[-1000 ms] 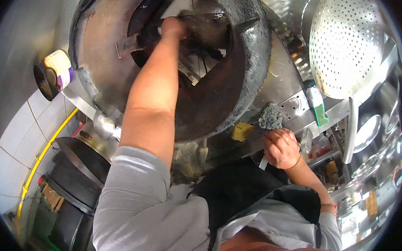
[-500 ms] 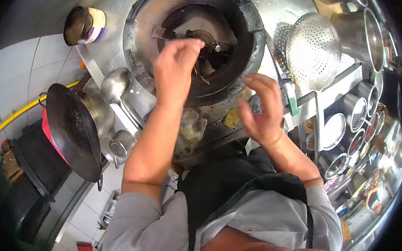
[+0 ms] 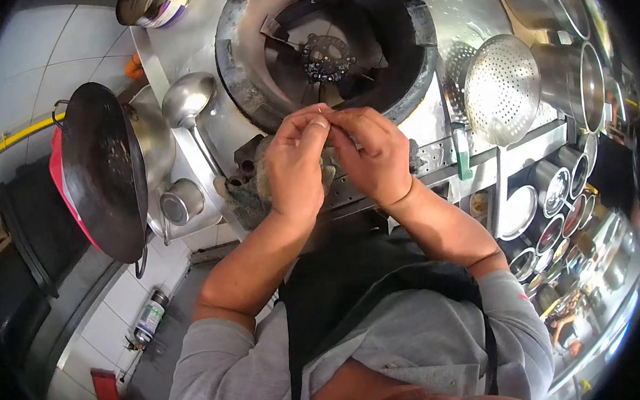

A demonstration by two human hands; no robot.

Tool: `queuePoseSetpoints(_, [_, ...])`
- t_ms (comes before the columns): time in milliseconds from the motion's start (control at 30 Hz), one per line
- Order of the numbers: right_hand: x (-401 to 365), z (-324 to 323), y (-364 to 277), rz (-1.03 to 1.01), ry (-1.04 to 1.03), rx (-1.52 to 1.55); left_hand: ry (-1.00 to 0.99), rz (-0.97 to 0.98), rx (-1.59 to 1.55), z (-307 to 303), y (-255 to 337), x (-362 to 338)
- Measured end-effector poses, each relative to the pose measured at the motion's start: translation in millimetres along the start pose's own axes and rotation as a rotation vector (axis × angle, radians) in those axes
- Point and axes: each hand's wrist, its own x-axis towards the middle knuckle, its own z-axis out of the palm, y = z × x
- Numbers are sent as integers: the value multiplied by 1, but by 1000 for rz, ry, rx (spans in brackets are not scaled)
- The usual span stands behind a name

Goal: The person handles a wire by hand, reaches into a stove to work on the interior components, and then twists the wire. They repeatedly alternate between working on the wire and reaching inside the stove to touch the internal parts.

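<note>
My left hand [image 3: 297,161] and my right hand [image 3: 376,156] meet at the near rim of a wok burner ring [image 3: 422,54]. Both are closed, fingertips pinched together around something thin and tiny that I cannot make out. Inside the ring sits a dark, round burner head [image 3: 328,56] with small holes. Beneath and beside my left hand lies a crumpled grey cloth [image 3: 245,203], partly hidden by that hand. A steel ladle [image 3: 188,99] rests on the counter left of the ring.
Leftward, a black wok [image 3: 106,176] stands on its side near a small metal cup [image 3: 182,201]. A perforated skimmer [image 3: 504,90] and a green-handled tool [image 3: 463,158] lie to the right. Beyond them are steel pots [image 3: 569,75] and several seasoning containers [image 3: 552,186].
My left hand has drawn back from over the burner head toward me. My right hand, open before, has moved left and closed against the left fingertips. The camera view has shifted slightly.
</note>
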Motion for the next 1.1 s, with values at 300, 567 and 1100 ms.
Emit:
queuePoseSetpoints(300, [82,-22,40,151,-263,-154,-41,545,582,-51,31,-6])
queuePoseSetpoints(567, [170,47,219,478,-811,-320,566,618,590,-174,31,-82])
queuePoseSetpoints(1100, [97,95,391,556,-800,-900,953,-141,564,-285,-106,-101])
